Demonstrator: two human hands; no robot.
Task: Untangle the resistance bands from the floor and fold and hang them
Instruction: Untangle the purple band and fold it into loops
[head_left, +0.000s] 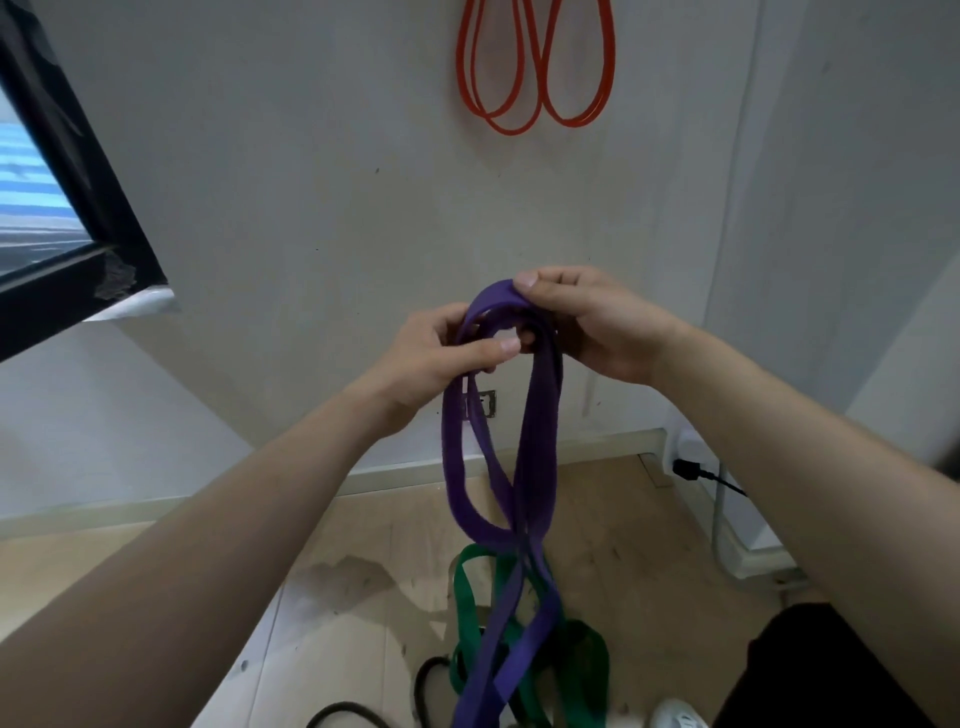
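A purple resistance band (540, 415) hangs in folded loops from both my hands at chest height in front of the wall. My right hand (597, 322) pinches the top of the loops between thumb and fingers. My left hand (441, 353) grips the strands just left of it, thumb across them. The purple band's lower end trails down to the floor. There it crosses a green band (467, 603) and a black band (431, 675). An orange band (535, 67) hangs folded in loops high on the wall.
A black-framed window (67, 208) juts out at the left. A wall socket (485, 402) sits behind the purple band. A black plug and cable (696, 470) lie at the right by the skirting. My shoe (675, 717) and dark trouser leg show at the bottom right.
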